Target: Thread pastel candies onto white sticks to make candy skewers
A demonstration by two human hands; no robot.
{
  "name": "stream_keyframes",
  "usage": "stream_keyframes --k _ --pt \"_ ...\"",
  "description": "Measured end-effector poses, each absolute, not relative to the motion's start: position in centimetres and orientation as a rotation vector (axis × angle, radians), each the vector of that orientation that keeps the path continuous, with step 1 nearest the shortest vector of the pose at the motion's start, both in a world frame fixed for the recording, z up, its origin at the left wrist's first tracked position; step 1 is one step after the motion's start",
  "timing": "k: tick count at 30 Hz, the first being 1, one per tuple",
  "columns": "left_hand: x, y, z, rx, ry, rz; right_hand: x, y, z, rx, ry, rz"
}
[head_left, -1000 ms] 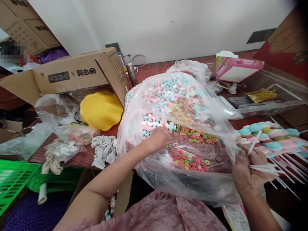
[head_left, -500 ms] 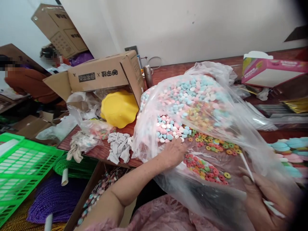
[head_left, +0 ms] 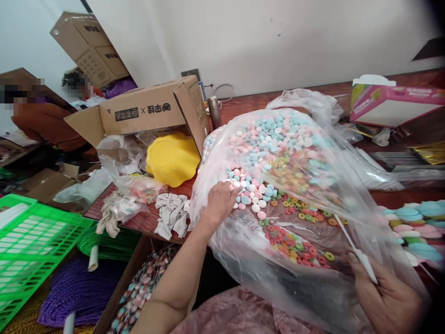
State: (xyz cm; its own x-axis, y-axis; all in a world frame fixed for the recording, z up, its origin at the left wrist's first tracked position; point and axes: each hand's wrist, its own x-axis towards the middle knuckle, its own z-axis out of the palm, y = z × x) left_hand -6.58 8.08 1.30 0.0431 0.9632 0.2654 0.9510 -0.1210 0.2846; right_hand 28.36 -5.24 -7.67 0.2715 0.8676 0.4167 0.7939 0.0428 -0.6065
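A large clear plastic bag point(head_left: 313, 153) lies open on the wooden table point(head_left: 250, 99), full of pastel round candies point(head_left: 274, 139) and coloured ring candies point(head_left: 295, 248). My left hand point(head_left: 219, 202) reaches into the bag's mouth, its fingers curled on the pastel candies at the near edge of the heap. At the lower right, my right hand point(head_left: 389, 297) grips a thin white stick point(head_left: 354, 248) that points up and left over the ring candies. Finished candy skewers point(head_left: 413, 227) lie at the right edge.
A cardboard box point(head_left: 153, 111) lies on its side behind a yellow bowl point(head_left: 172, 157). Small plastic bags and grey cloth point(head_left: 172, 213) sit left of the bag. A green crate point(head_left: 31, 246) stands at the lower left, a pink box point(head_left: 392, 99) at the back right. Other people are at far left.
My left hand has shifted left and up from the ring candies to the pastel candies. The right hand, which held a bundle of sticks by the skewers, now holds one stick lower down.
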Motion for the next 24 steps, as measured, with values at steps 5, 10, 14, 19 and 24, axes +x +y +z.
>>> stream_keyframes --k 5,10,14,19,24 --pt "-6.2 9.5 0.5 2.37 2.051 0.335 27.2 -4.7 -6.1 -1.715 -1.667 0.106" --pt "-6.6 9.1 -0.6 2.447 1.916 0.514 25.7 -4.3 -3.0 -1.563 -1.702 0.316" --pt "-6.6 8.3 0.5 2.168 1.695 0.951 24.6 -4.7 -1.6 -1.477 -1.731 0.46" --pt "-2.4 5.4 2.9 1.279 1.021 1.202 22.8 -5.4 -0.9 -1.343 -1.789 0.464" --pt "1.2 3.7 3.3 0.897 0.842 1.26 21.5 -5.5 -0.3 -1.316 -1.844 0.398"
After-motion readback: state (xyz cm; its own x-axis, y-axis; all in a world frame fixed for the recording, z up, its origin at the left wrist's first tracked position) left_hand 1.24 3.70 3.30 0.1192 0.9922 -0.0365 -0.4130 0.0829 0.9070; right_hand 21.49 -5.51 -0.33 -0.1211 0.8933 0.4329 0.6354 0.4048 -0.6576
